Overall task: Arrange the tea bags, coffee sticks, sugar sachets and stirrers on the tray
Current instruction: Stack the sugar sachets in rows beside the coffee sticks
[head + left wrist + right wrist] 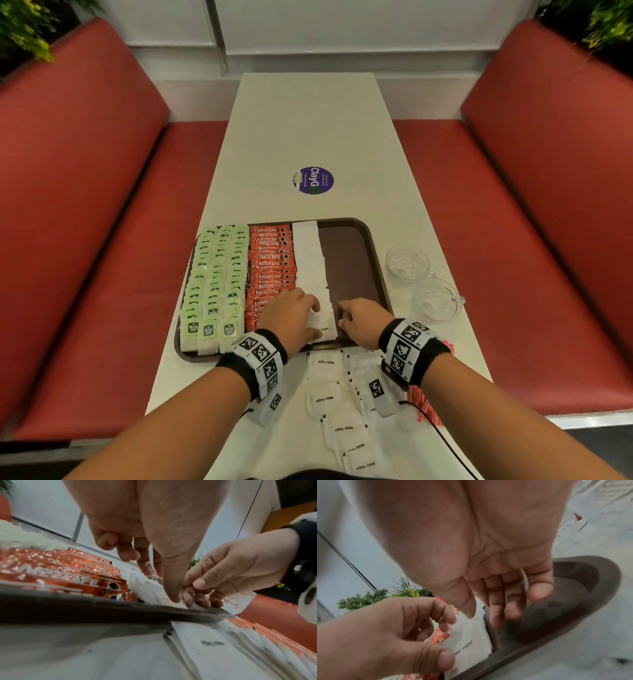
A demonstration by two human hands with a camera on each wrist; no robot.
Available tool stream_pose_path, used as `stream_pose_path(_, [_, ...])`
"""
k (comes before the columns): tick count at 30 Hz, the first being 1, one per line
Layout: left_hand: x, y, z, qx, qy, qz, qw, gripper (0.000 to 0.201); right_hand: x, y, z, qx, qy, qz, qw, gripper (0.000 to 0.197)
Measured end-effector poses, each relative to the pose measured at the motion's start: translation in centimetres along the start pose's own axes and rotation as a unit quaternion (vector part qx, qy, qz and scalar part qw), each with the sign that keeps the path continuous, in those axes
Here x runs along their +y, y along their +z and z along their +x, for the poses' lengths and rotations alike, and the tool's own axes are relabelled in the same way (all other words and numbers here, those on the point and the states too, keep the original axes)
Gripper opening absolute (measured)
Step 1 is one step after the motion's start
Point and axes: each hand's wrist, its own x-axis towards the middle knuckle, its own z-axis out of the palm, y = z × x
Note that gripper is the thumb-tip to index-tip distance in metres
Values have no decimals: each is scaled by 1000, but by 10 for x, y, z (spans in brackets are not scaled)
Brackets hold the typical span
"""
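Café booth: red benches point(85, 205), white table point(308, 130), plants point(24, 31).

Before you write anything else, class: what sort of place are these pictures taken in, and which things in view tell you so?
Probably a cafe or canteen booth. Red padded benches flank a long white table bearing a round printed sticker, and a brown serving tray holds rows of drink sachets beside two glass cups.
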Motion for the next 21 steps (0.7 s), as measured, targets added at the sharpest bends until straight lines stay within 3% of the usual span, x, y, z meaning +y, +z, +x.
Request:
stream_pose_path(3, [1, 5, -5, -9, 5, 52, 999, 37, -6, 2, 3, -14, -8, -1, 1000, 4])
stream_pose_path(5, [0, 6, -6, -15, -1, 60, 998, 36, -9, 6, 7, -25, -10, -6, 1000, 4])
stream_pose_path(9, [0, 5, -4, -14, -2, 60, 998, 35, -9, 12, 15, -33, -6, -6, 999, 24])
stream_pose_path(17, [0, 0, -2, -6, 0, 57, 998, 36, -12, 3, 9, -32, -14, 0, 999, 32])
stream_pose_path(21, [5, -4, -12, 20, 41, 43, 998, 30, -7, -8, -7, 0, -13, -4, 1000, 45])
